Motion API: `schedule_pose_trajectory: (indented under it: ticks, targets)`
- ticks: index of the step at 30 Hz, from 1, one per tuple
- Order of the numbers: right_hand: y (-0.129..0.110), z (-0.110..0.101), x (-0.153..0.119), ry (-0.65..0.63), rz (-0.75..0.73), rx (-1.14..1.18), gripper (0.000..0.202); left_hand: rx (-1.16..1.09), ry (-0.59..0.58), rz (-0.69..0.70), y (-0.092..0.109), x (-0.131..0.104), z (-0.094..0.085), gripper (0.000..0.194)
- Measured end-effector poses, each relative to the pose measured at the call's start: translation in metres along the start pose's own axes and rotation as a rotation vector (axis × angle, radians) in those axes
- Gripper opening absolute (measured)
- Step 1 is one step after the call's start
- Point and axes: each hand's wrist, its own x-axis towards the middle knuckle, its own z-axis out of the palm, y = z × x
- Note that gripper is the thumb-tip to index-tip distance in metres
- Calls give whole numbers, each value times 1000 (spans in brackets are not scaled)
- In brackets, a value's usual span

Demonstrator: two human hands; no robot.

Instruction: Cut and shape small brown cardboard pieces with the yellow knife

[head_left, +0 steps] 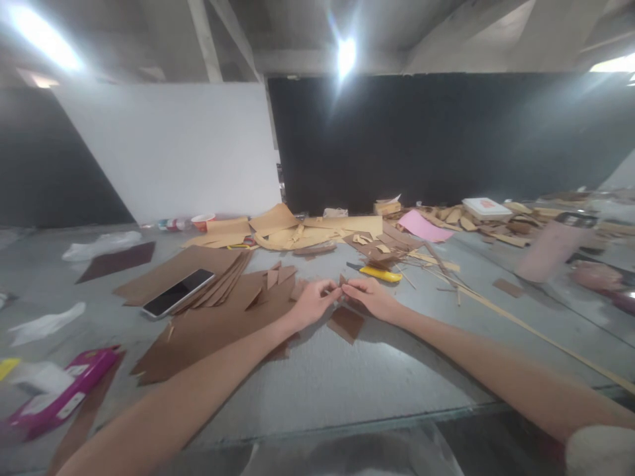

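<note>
My left hand (316, 301) and my right hand (370, 297) meet over the middle of the table, fingertips pinched together on a small brown sheet piece (342, 280). Most of that piece is hidden by the fingers. Just below them a brown square piece (346, 324) lies flat on the table. Beyond my right hand rests a yellow utility knife (381, 273). To the left, large brown sheets (208, 337) lie stacked, with several small cut brown pieces (278, 276) on top, close to my left hand.
A phone (178, 293) lies on brown sheets at the left. A magenta packet (69, 390) sits at the near left. Tan scraps (317, 231) and a pink sheet (425, 225) line the back. A pink bottle (554, 248) stands at the right, near long thin strips (526, 324).
</note>
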Motion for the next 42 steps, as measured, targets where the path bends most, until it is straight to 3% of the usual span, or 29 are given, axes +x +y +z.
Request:
schedule_pose_trajectory:
  ticks: [13, 20, 31, 37, 42]
  targets:
    - [-5, -1, 0, 17, -99, -164, 57, -8, -19, -13, -3, 0, 1, 48]
    - [0, 1, 1, 56, -94, -129, 57, 44, -7, 6, -5, 0, -1, 49]
    - [-3, -1, 2, 44, -130, -162, 41, 40, 30, -30, -2, 0, 0, 48]
    - [2, 1, 3, 250, -241, -178, 14, 101, 111, -40, 2, 0, -1, 43]
    - [0, 2, 2, 229, -311, -292, 11, 104, 120, -34, 5, -1, -1, 42]
